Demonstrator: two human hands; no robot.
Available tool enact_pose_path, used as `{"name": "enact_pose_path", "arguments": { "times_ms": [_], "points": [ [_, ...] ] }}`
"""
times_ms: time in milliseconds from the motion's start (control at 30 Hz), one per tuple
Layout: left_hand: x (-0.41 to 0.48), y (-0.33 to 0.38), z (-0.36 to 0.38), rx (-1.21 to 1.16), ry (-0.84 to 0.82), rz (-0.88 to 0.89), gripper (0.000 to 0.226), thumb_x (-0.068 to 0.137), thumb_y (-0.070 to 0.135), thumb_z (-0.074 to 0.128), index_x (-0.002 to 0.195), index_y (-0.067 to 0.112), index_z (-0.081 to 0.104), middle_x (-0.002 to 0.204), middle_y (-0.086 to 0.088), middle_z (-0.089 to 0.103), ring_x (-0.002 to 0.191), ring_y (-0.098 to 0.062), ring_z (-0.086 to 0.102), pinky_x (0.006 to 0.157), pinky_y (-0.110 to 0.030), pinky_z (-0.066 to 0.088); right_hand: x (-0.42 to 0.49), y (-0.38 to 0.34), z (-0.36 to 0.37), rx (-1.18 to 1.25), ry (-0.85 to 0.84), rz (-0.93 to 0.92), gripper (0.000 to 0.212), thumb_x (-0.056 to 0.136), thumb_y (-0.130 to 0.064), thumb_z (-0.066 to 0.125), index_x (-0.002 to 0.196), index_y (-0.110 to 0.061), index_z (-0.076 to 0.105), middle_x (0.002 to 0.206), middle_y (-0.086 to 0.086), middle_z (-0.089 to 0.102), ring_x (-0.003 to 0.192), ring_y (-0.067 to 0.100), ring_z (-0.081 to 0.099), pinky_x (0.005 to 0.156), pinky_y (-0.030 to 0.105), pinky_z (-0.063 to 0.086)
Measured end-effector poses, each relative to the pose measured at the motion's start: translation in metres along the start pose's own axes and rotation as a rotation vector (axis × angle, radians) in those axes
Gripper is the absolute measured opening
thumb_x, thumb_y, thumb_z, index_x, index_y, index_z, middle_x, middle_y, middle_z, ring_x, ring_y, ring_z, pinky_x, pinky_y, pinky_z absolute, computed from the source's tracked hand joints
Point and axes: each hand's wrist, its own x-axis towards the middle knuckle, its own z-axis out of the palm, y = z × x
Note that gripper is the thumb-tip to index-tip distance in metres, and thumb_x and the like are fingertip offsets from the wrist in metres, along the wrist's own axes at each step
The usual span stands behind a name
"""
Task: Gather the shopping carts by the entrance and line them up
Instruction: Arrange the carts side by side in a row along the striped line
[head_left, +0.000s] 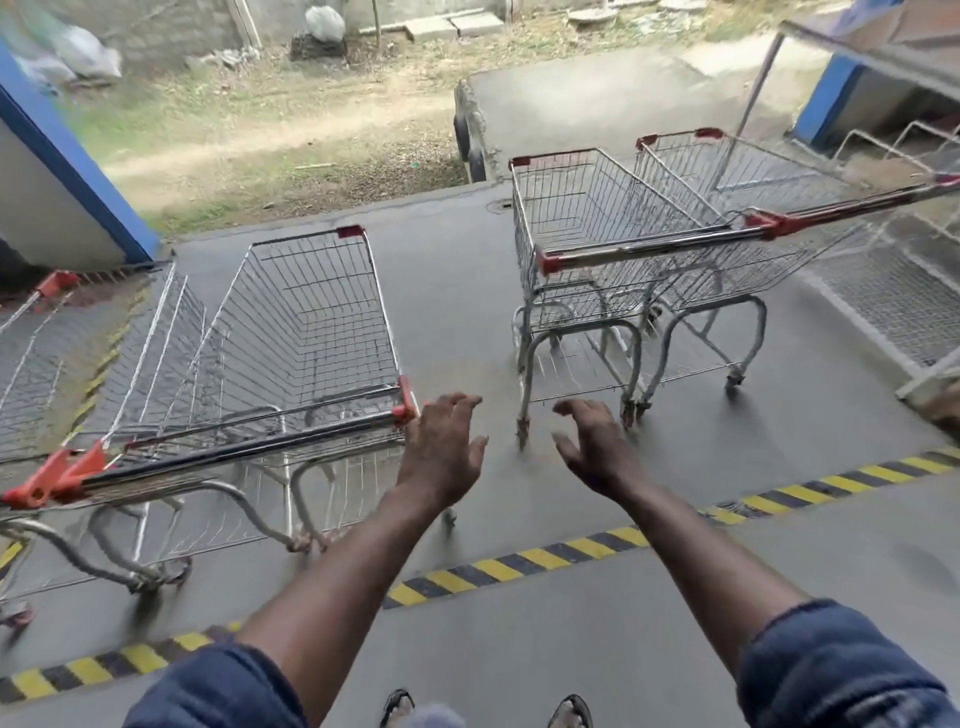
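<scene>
— Hands first. Left hand (441, 447) and right hand (597, 447) are both stretched forward, apart from each other. Fingers are spread and slightly bent, holding nothing.

— Any contact with a cart?

— The left hand sits just beside the red end cap (404, 411) on the near handle (249, 448). I can't tell whether a finger grazes it. The right hand hangs over bare floor (467, 291), near the closest wheels of the right pair.

— Where do the carts stand?

— Left carts (311, 322): at least two wire baskets nested together, handles toward the person, fronts pointing at the blue-edged wall (78, 156). Another wire basket (31, 364) at the far left edge is blurred. On the right, a first cart (587, 223) and a second cart (727, 171) are close side by side, the second angled, its long handle crossing behind the first's. A gap of grey concrete separates the two groups.

— Further out?

— A yellow-and-black strip (519, 561) crosses the floor under both forearms. Rolled blue sleeves (831, 675) and sandalled feet (397, 706) sit at the bottom edge. Beyond the concrete there is patchy grass (260, 130) and a white sack (324, 21) by a wall.
</scene>
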Motion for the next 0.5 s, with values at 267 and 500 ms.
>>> {"name": "enact_pose_path", "arguments": {
  "times_ms": [267,500],
  "points": [
    [0.081,0.099,0.026,-0.076,-0.053,0.047,0.058,0.09,0.038,0.06,0.142,0.022,0.042,0.14,-0.002,0.045,0.128,-0.027,0.042,0.103,-0.051,0.042,0.027,0.082,-0.076,0.016,0.062,0.053,0.034,0.087,-0.013,0.068,0.12,-0.009,0.061,0.116,0.011,0.063,0.113,0.03,0.057,0.098,0.038,0.045],
    [0.194,0.158,0.05,-0.118,-0.085,0.036,0.06,0.091,0.037,0.061,0.145,0.021,0.039,0.145,-0.004,0.044,0.132,-0.027,0.04,0.105,-0.048,0.04,0.084,0.157,-0.123,-0.032,0.07,0.066,0.035,0.088,-0.018,0.069,0.122,-0.01,0.06,0.114,0.008,0.064,0.112,0.027,0.056,0.097,0.038,0.046]
  ]
}}
